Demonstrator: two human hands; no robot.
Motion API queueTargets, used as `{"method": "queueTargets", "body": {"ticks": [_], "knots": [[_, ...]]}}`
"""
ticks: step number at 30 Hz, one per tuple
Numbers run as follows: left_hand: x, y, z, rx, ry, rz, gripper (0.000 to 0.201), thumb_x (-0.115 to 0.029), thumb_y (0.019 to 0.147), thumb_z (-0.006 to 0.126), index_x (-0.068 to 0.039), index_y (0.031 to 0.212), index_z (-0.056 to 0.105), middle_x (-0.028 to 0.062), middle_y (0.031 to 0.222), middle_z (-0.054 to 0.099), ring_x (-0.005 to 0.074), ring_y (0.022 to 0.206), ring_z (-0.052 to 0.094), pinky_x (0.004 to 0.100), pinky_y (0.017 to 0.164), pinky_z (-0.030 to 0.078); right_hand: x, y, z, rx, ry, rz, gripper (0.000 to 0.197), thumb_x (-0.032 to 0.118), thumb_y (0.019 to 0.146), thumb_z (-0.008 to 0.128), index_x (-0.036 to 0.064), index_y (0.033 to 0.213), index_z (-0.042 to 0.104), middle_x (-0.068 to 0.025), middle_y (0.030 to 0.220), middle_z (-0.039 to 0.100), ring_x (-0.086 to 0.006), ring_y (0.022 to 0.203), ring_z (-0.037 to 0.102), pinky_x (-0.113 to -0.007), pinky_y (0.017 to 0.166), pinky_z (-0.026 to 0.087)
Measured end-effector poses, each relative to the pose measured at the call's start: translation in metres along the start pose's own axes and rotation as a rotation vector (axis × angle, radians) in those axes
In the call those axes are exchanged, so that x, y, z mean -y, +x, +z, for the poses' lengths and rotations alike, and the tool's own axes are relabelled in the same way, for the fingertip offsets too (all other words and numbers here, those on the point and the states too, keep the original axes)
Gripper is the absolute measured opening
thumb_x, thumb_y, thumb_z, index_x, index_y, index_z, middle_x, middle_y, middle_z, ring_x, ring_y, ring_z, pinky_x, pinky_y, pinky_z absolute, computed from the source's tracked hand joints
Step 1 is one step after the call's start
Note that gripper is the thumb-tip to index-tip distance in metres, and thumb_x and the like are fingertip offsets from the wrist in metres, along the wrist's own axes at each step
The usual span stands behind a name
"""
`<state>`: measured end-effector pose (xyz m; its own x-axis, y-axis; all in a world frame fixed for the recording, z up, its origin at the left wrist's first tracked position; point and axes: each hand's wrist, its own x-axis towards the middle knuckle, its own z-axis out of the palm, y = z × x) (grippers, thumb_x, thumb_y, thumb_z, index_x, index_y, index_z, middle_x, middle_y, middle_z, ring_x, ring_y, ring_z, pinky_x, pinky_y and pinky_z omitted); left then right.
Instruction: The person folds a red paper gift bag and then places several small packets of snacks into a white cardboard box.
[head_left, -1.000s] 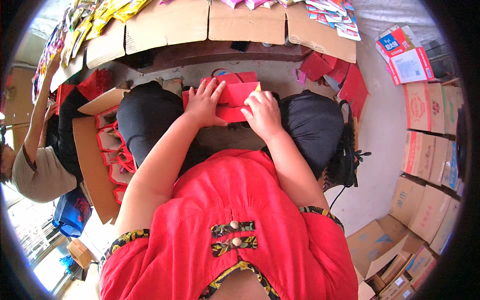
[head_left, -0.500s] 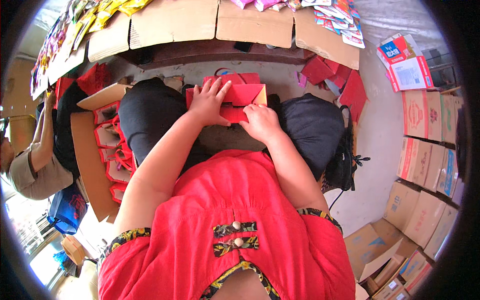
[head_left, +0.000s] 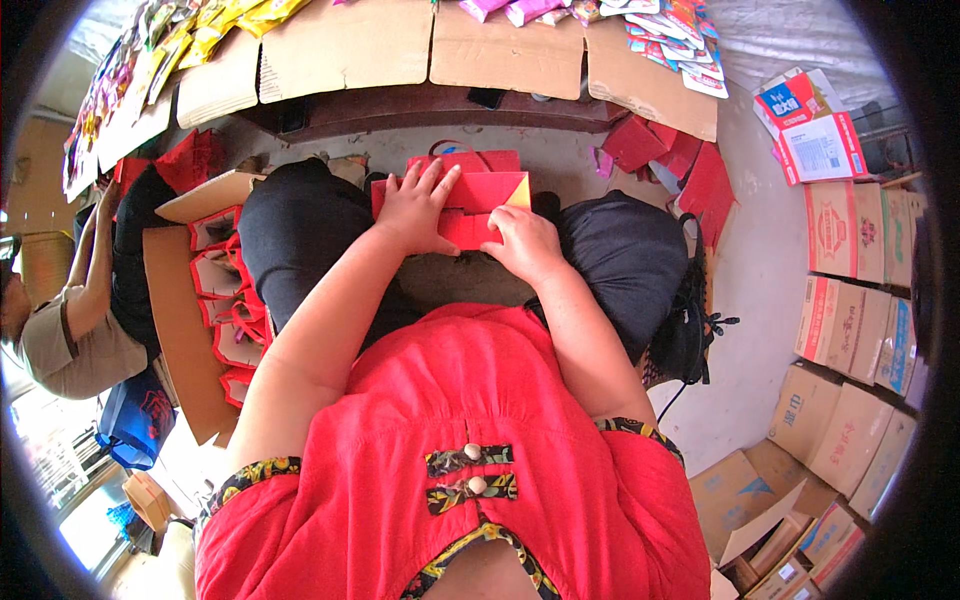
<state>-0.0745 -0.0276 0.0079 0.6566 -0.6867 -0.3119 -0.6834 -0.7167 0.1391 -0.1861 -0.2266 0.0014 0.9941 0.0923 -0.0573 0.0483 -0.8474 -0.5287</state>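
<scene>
Between my knees sits a small red cardboard box [head_left: 487, 187] with a ribbon-like red handle loop at its far side. Its top is partly open, and a yellowish inner side shows at the right end. My left hand [head_left: 415, 208] spans the box's left part, fingers spread over the top and thumb at the near side. At the near right corner, the curled fingers of my right hand [head_left: 524, 238] grip the box edge, with the thumb on the near red panel. The box's underside is hidden.
A large carton [head_left: 180, 320] at my left holds several red boxes with handles. Ahead, a cardboard-covered table [head_left: 345, 55] bears colourful packets. Flat red pieces [head_left: 705, 190] lean at the far right, and stacked cartons [head_left: 835, 320] line the right side. Another person [head_left: 80, 335] sits at the left.
My right fingers have shifted very slightly at the box's near right corner. My left hand stays in place on the box. The other person's hands have moved a little.
</scene>
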Motion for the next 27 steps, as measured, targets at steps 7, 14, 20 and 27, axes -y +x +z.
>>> {"method": "queueTargets", "body": {"ticks": [7,14,20,27], "knots": [[-0.003,-0.003,-0.004,0.076,0.051,-0.001,0.144,-0.062,0.050,0.090,-0.020,0.162,0.010,0.0162,0.165,0.022,0.0404,0.150,0.024,0.0676,0.114,0.027,0.002,-0.002,0.006,-0.060,-0.055,-0.064,0.038,0.025,0.072,0.083,0.0078,0.097,0.060,-0.0103,0.102,0.064,-0.0312,0.098,0.066,-0.043,0.079,0.057],[-0.006,-0.003,0.000,0.032,0.041,0.010,0.146,-0.057,0.046,0.093,-0.018,0.162,0.014,0.0199,0.156,0.035,0.0410,0.141,0.037,0.0647,0.113,0.030,-0.003,-0.005,0.013,-0.094,-0.089,-0.104,0.042,0.024,0.072,0.084,0.0079,0.100,0.057,-0.0106,0.108,0.060,-0.0312,0.103,0.063,-0.043,0.080,0.056],[-0.006,-0.004,0.005,-0.066,0.066,0.039,0.139,-0.053,0.049,0.092,-0.013,0.160,0.020,0.0216,0.144,0.046,0.0384,0.129,0.047,0.0552,0.111,0.034,-0.004,-0.002,0.008,-0.096,-0.076,-0.100,0.042,0.024,0.072,0.085,0.0081,0.100,0.058,-0.0104,0.108,0.060,-0.0310,0.104,0.063,-0.043,0.081,0.056],[-0.007,-0.003,0.003,-0.063,0.041,0.062,0.134,-0.050,0.050,0.092,-0.012,0.159,0.023,0.0192,0.135,0.051,0.0372,0.124,0.050,0.0519,0.108,0.036,-0.033,0.007,0.006,-0.537,0.203,0.096,0.042,0.009,0.079,0.076,0.0034,0.117,0.058,-0.0187,0.117,0.061,-0.0375,0.110,0.059,-0.045,0.097,0.048]]}}
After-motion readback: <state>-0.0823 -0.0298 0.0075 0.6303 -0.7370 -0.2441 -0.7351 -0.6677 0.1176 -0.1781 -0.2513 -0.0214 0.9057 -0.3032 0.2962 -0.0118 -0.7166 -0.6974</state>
